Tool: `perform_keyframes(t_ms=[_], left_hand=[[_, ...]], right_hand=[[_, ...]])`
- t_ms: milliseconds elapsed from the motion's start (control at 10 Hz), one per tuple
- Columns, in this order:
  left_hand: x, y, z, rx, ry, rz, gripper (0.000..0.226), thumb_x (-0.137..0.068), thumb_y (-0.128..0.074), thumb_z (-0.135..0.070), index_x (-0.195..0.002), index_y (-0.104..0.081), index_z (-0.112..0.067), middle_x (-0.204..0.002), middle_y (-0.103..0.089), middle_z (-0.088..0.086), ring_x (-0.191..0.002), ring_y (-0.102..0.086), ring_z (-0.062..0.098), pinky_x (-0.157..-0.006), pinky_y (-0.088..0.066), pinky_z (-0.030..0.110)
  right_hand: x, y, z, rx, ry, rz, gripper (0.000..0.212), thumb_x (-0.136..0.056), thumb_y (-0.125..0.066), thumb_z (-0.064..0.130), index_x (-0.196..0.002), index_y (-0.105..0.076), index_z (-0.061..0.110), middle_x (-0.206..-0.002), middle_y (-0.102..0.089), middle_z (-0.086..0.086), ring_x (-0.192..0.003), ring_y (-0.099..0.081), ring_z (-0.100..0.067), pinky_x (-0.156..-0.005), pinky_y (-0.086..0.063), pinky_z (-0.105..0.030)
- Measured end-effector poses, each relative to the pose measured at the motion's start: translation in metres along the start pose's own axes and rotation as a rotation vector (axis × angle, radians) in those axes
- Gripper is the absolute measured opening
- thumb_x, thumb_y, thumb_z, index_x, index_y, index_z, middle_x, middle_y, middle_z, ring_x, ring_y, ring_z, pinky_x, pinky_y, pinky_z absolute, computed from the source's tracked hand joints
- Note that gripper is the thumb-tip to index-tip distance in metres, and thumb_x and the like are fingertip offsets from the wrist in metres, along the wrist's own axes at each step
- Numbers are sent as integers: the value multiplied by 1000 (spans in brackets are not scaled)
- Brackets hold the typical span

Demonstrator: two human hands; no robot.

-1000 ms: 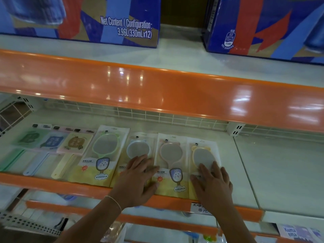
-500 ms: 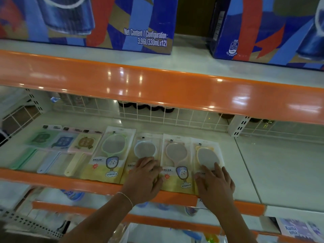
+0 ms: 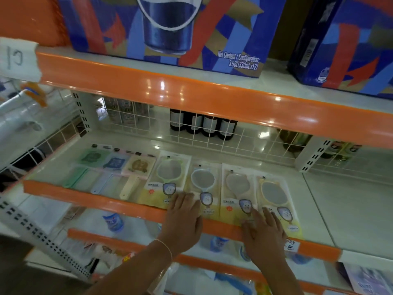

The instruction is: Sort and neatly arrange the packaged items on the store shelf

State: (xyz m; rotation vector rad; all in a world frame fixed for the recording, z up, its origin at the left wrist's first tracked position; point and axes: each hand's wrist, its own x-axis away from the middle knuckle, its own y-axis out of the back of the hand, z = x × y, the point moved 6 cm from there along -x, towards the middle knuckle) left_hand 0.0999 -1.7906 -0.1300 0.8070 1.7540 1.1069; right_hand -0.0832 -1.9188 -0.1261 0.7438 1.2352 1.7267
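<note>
Plastic mirror packs [image 3: 238, 192] under flat, released fingers [image 3: 185, 199] of both hands.

Your forearms were bare, with no sleeves in view. A thin pale bracelet circled the wrist of your left hand [image 3: 184, 222]; your right hand [image 3: 264, 235] wore nothing.

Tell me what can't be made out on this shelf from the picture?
Head view only:
- Print on the mirror packs: too small to read.
- Price tag: partly covered by the right hand.
- Front edges of two packs: under the left hand.
- Dark bottles: labels blurred behind the wire grid.
</note>
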Motion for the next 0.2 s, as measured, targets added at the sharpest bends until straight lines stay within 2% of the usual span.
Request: perform_keyframes(t_ms=[100, 200], left_hand=[[12, 9, 21, -65, 72, 31, 46, -85, -42, -37, -119, -63, -13, -126, -59, 14, -120, -53, 35, -108, -37, 49], [19, 11, 27, -50, 24, 63, 49, -87, -39, -38, -121, -63, -13, -123, -61, 15, -118, -56, 35, -103, -43, 47]], right_hand=[[16, -1, 12, 0, 21, -7, 54, -91, -44, 50, -143, -43, 32, -155, -32, -6, -144, -22, -31, -114, -22, -47], [32, -6, 26, -57, 57, -15, 56, -88, -40, 52, -137, -52, 26, -151, -39, -8, -142, -27, -32, -113, -28, -48]])
